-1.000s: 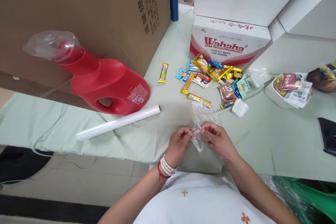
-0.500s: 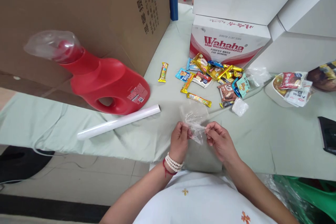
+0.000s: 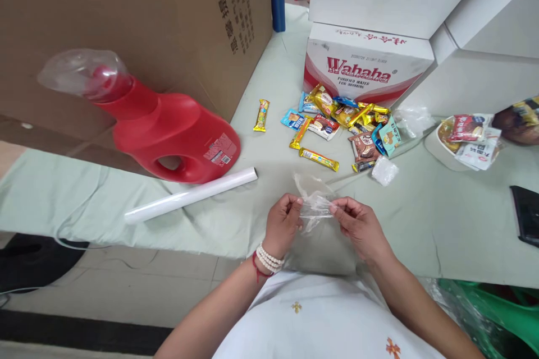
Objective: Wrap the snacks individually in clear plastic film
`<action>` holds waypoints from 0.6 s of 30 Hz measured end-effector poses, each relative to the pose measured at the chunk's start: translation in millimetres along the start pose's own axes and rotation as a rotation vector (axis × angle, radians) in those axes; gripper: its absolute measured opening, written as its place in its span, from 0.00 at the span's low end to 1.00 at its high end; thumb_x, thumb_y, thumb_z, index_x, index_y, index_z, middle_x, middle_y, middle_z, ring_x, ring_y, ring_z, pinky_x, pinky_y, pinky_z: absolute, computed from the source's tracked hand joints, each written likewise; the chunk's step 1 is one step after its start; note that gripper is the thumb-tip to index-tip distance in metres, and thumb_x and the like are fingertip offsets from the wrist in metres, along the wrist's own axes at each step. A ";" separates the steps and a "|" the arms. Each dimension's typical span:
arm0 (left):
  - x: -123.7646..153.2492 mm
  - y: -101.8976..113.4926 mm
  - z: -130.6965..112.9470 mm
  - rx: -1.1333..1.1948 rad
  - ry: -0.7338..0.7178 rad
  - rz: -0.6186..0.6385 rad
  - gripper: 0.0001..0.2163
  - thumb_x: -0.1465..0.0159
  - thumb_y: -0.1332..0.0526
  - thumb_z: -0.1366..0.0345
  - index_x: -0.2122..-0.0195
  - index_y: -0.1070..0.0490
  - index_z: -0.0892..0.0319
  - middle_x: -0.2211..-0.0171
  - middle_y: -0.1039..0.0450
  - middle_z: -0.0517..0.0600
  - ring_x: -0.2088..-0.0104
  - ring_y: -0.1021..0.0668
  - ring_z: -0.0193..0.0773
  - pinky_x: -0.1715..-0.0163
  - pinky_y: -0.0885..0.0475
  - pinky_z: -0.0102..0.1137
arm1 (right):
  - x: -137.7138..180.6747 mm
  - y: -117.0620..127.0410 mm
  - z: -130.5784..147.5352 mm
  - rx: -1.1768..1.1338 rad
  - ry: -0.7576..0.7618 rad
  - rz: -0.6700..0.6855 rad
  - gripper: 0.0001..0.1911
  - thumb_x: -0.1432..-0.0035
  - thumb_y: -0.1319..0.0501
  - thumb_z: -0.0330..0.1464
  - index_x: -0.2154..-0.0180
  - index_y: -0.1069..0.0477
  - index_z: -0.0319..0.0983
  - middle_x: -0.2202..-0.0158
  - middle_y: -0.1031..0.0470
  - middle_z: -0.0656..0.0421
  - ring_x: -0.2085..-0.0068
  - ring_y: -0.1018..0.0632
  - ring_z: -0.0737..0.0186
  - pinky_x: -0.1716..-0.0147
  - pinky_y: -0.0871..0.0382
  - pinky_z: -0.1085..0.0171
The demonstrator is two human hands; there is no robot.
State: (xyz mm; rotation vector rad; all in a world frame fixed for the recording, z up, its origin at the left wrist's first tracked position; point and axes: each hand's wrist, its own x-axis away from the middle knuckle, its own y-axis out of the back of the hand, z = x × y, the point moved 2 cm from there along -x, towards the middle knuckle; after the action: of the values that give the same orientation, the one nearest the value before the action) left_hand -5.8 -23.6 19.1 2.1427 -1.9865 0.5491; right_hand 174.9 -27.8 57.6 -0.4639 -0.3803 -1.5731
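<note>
A thin clear plastic bag [image 3: 316,205] is stretched between my two hands, low over the near edge of the table. My left hand [image 3: 284,223] pinches its left side between thumb and fingers. On the opposite side, my right hand [image 3: 357,225] grips the plastic the same way. The middle of the bag is bunched and creased, with a loose part spreading out beyond my fingers. Just past it lies a yellow snack stick [image 3: 319,159]. Behind that is a pile of wrapped snacks [image 3: 346,115], and a folded piece of clear plastic [image 3: 384,171] lies to its right.
On the left stand a red jug [image 3: 181,134] with plastic over its top, and a large brown carton [image 3: 168,22]. A white roll [image 3: 191,195] lies before the jug. A Wahaha carton [image 3: 366,64] is at the back; a white bowl [image 3: 446,148] with packets sits right.
My hands have moved slightly apart, the left one leftward. The plastic bag between them is pulled tauter and wider. The things on the table stay where they were.
</note>
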 end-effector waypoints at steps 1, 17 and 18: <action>-2.4 5.3 -4.1 0.028 0.012 0.009 0.19 0.40 0.33 0.46 0.69 0.33 0.57 0.80 0.42 0.37 0.84 0.37 0.27 0.82 0.35 0.27 | 1.4 4.9 3.8 -0.002 -0.005 -0.010 0.28 0.57 0.25 0.54 0.67 0.24 0.38 0.79 0.40 0.66 0.79 0.45 0.72 0.81 0.52 0.68; -6.1 47.7 -23.2 -0.642 -0.247 0.108 0.21 0.39 0.34 0.55 0.47 0.25 0.58 0.61 0.27 0.53 0.61 0.23 0.44 0.61 0.24 0.38 | 4.4 59.1 -17.0 0.104 -0.057 -0.005 0.26 0.52 0.26 0.54 0.66 0.23 0.38 0.77 0.41 0.65 0.76 0.44 0.71 0.80 0.50 0.69; -4.3 44.2 -26.1 -0.752 -0.355 0.105 0.26 0.40 0.33 0.58 0.41 0.29 0.57 0.52 0.27 0.57 0.52 0.24 0.49 0.51 0.26 0.44 | 4.9 56.8 -16.0 0.136 -0.030 0.001 0.26 0.50 0.27 0.54 0.66 0.23 0.38 0.77 0.40 0.65 0.76 0.43 0.70 0.79 0.49 0.69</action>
State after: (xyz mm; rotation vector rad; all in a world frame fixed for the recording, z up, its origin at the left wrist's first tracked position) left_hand -53.7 -14.4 35.9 1.7273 -2.0150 -0.5394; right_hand 230.4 -43.3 44.2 -0.3834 -0.5062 -1.5295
